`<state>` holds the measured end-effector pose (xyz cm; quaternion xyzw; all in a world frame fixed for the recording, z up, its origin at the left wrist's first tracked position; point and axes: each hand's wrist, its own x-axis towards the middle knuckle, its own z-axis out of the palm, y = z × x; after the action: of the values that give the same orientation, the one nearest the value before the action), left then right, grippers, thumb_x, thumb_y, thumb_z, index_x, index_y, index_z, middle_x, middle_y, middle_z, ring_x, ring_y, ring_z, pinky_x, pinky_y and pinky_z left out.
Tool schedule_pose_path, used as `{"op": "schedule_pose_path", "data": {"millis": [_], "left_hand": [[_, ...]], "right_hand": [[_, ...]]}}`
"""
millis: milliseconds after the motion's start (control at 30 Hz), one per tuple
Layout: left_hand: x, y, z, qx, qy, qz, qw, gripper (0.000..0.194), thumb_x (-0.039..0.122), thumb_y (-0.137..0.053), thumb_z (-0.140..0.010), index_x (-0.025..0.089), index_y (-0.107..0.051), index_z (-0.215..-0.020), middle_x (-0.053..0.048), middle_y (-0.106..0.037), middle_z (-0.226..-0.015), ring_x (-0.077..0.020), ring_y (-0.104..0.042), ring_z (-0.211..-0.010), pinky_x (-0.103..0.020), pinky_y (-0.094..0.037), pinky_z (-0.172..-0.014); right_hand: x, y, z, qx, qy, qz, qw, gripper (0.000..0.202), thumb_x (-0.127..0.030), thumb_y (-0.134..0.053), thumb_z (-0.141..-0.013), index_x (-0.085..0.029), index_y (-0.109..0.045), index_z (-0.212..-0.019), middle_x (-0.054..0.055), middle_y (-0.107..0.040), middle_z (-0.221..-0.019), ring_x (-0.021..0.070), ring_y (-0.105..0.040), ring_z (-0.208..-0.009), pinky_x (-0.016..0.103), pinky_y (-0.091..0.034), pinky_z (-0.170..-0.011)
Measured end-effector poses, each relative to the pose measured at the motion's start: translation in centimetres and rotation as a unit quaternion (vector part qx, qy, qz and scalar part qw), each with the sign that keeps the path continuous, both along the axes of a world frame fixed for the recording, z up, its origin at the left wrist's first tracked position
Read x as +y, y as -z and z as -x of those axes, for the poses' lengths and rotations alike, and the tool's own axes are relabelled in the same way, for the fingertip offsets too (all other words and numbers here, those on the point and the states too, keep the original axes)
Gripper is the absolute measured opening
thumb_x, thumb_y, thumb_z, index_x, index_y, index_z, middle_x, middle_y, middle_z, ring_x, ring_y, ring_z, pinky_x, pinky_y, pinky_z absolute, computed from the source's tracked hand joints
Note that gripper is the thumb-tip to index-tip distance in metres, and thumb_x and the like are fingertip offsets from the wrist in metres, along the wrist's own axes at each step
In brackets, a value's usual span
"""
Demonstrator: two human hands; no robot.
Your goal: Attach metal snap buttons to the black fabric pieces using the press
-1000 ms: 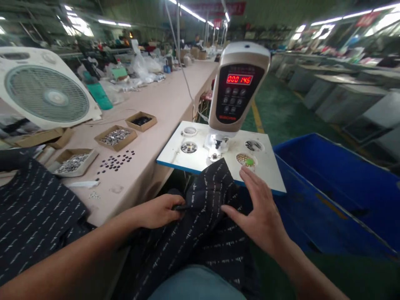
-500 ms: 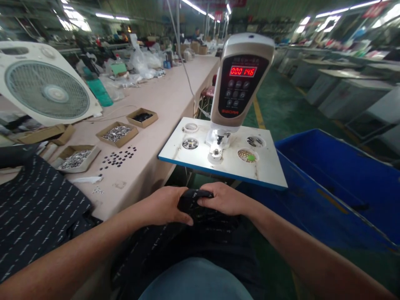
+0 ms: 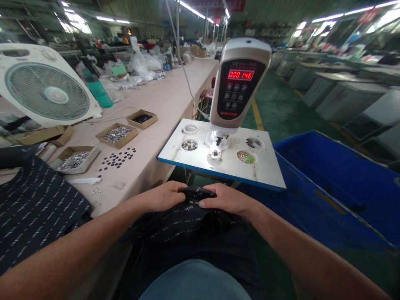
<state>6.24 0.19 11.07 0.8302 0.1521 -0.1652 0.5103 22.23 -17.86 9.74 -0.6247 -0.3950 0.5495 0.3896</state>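
Note:
A dark garment (image 3: 184, 218) with rows of small white print hangs over my lap, its folded edge stretched between both hands. My left hand (image 3: 164, 196) pinches that edge on the left, thumb on the near side. On the right, my right hand (image 3: 226, 198) grips the same edge with the thumb pressed over it. Just beyond the hands stands a snap-button press (image 3: 240, 83) with a red lit display, over a white work plate (image 3: 200, 156) with a blue edge. Round wells in the plate hold small metal parts (image 3: 246, 157).
Left on the long table (image 3: 168, 100) are a white fan (image 3: 56, 93), boxes of small metal parts (image 3: 117, 134), a box of black pieces (image 3: 142, 118), loose dark buttons (image 3: 117, 160) and another printed garment (image 3: 37, 212). A large blue bin (image 3: 331, 187) stands at the right.
The garment's edge has been spread out flatter between my hands, showing more printed cloth. My left hand has turned and shifted slightly left. The press stays in place.

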Motion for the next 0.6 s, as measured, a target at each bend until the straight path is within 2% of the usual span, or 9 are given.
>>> {"op": "schedule_pose_path", "data": {"millis": [133,233,367,500,600], "left_hand": [[-0.8,0.3,0.0,0.03,-0.036,0.068,0.997,0.032,0.033,-0.052,-0.079,0.016,-0.072,-0.098,-0.002,-0.069,-0.079,-0.0163,-0.06,-0.067,-0.023,-0.045,-0.058],[-1.0,0.2,-0.1,0.038,-0.035,0.091,0.995,0.033,0.035,-0.058,-0.076,0.015,-0.073,-0.099,-0.003,-0.071,-0.081,-0.0164,-0.061,-0.066,-0.024,-0.046,-0.061],[-0.5,0.4,0.2,0.041,-0.023,0.117,0.992,0.029,0.032,-0.063,-0.073,0.016,-0.073,-0.095,-0.001,-0.071,-0.079,-0.0154,-0.061,-0.065,-0.024,-0.047,-0.063],[0.2,0.7,0.6,0.062,-0.045,0.182,0.98,0.028,0.031,-0.064,-0.072,0.016,-0.072,-0.095,-0.002,-0.072,-0.079,-0.0159,-0.063,-0.066,-0.026,-0.05,-0.065],[0.4,0.9,0.9,0.059,-0.069,0.201,0.975,0.025,0.031,-0.067,-0.072,0.015,-0.072,-0.09,-0.004,-0.073,-0.08,-0.0163,-0.064,-0.067,-0.025,-0.05,-0.065]], "right_hand": [[0.1,0.4,-0.2,-0.051,0.003,-0.005,0.999,0.019,-0.034,-0.074,-0.076,-0.017,-0.07,-0.084,-0.002,-0.069,-0.076,0.0172,-0.062,-0.071,0.026,-0.045,-0.067],[0.4,0.4,-0.1,-0.049,0.013,-0.012,0.999,0.017,-0.033,-0.071,-0.077,-0.017,-0.069,-0.083,-0.002,-0.066,-0.074,0.0159,-0.059,-0.069,0.026,-0.043,-0.066],[0.9,0.2,0.1,-0.063,0.019,-0.033,0.997,0.018,-0.033,-0.071,-0.077,-0.017,-0.067,-0.081,-0.003,-0.062,-0.072,0.0147,-0.056,-0.069,0.025,-0.041,-0.065],[1.4,0.0,0.4,-0.084,0.013,-0.043,0.995,0.017,-0.034,-0.069,-0.079,-0.017,-0.064,-0.08,-0.003,-0.06,-0.073,0.0144,-0.053,-0.068,0.025,-0.039,-0.066],[1.8,-0.1,0.4,-0.11,0.006,-0.053,0.993,0.017,-0.033,-0.068,-0.081,-0.018,-0.062,-0.08,-0.003,-0.059,-0.073,0.0144,-0.052,-0.068,0.026,-0.038,-0.067]]}}
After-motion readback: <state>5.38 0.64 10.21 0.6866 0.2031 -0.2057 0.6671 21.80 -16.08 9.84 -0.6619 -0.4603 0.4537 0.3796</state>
